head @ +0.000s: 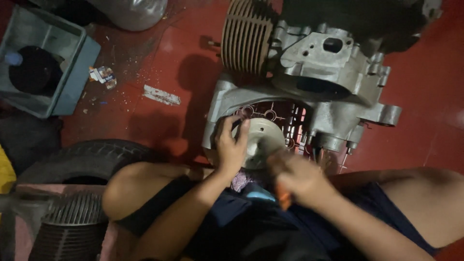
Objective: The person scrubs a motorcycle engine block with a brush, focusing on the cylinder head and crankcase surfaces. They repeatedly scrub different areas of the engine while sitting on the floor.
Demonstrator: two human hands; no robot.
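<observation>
A round, pale metal flywheel disc [258,140] sits at the centre of the frame, set into the open side of a grey cast-metal engine casing [333,72] that lies on a glossy red floor [425,96]. The left hand [231,145] rests on the disc's left edge, its fingers [240,129] curled over the rim and pressing on it. The right hand [297,176], blurred, is closed around an orange-handled tool [283,198] just below and right of the disc; what its tip touches cannot be made out. A ribbed brown cylinder [245,35] joins the casing at top centre. At lower left lie a black rubber tyre [84,159] and a second dark finned cylinder [72,224]. A grey-blue plastic crate [72,72] stands in the upper left corner, with scraps of paper [162,95] scattered on the floor beside it.
</observation>
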